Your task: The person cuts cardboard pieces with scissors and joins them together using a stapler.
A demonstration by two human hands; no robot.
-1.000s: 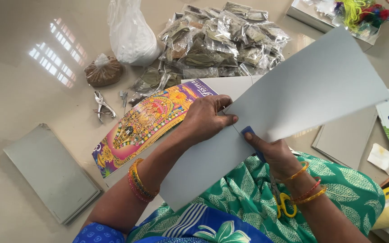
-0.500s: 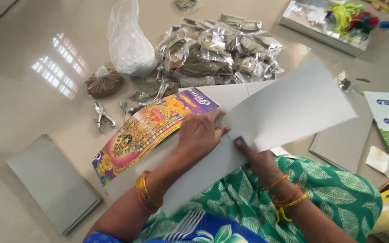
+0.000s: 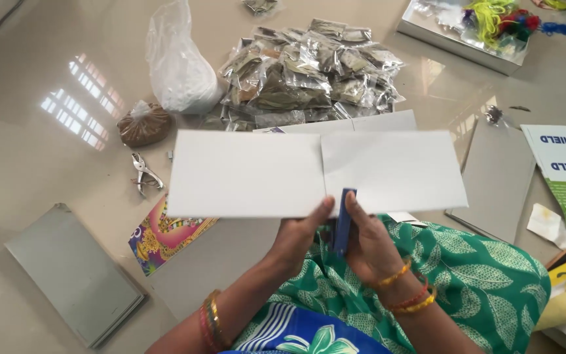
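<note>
The left hand point(image 3: 299, 237) pinches the lower edge of a flat white rectangular cardboard sheet point(image 3: 316, 172), held level above the lap; the right hand point(image 3: 369, 244) closes on a blue cutter point(image 3: 344, 219) at that edge; beyond lies a heap of clear plastic packets point(image 3: 309, 69)

I see the card sheet point(image 3: 316, 172) held before the packet heap point(image 3: 306, 72). Punch pliers point(image 3: 144, 174) lie left of it, the board point(image 3: 73, 275) nearer left.
</note>
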